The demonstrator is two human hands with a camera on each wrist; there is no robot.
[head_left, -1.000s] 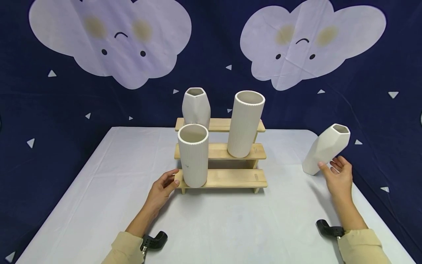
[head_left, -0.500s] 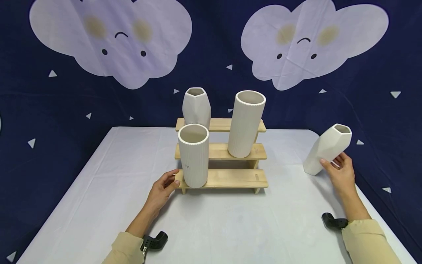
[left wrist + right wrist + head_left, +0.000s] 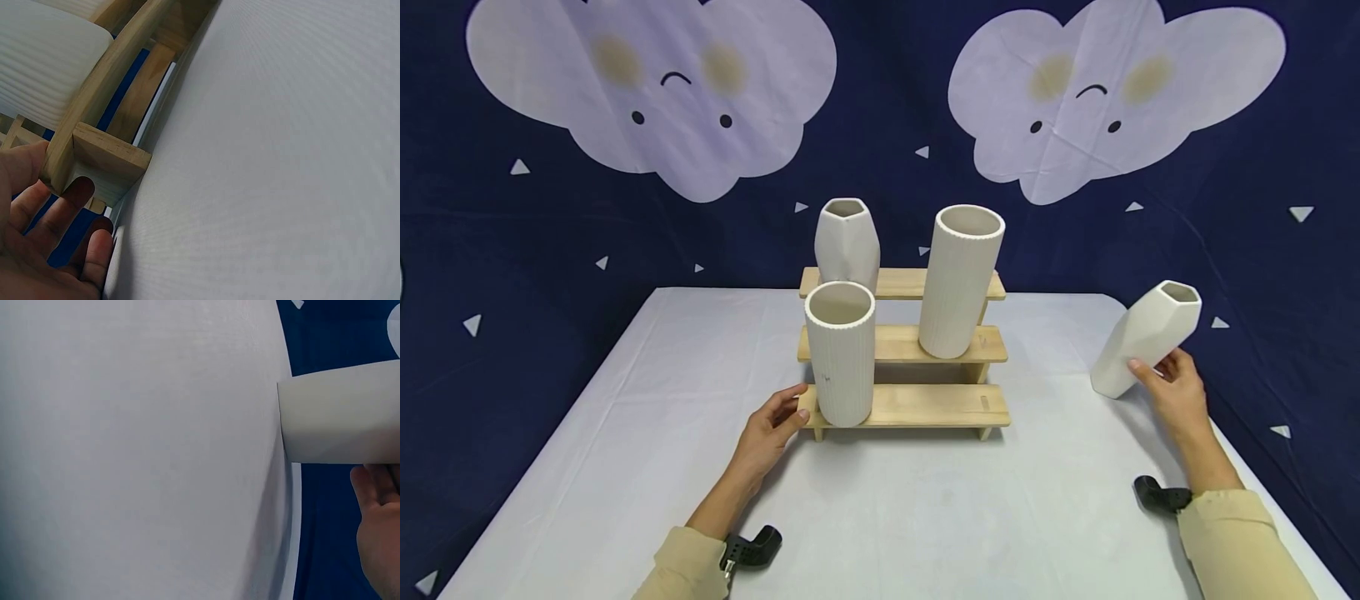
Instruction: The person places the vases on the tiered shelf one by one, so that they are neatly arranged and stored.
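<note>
At the table's right side, a white faceted vase [image 3: 1146,337] stands with its base on the cloth. My right hand [image 3: 1180,398] holds its lower part, thumb on the near side and fingers partly hidden behind it. A three-step wooden stand [image 3: 932,406] is in the middle. My left hand [image 3: 762,442] pinches the left end of its lowest shelf, thumb [image 3: 25,164] above and fingers below. A ribbed white cylinder vase [image 3: 844,367] stands on that shelf, a taller ribbed vase [image 3: 957,287] on the middle shelf, and another faceted vase [image 3: 847,250] at the back left.
A white cloth covers the table [image 3: 925,517], whose right edge runs just beyond the right hand. Behind it hangs a dark blue curtain [image 3: 887,125] with cloud faces. A black wrist mount [image 3: 754,547] is on each arm.
My right hand has shifted slightly to the right, and its fingers have moved in closer behind the faceted vase. My left hand and the stand remain in place.
</note>
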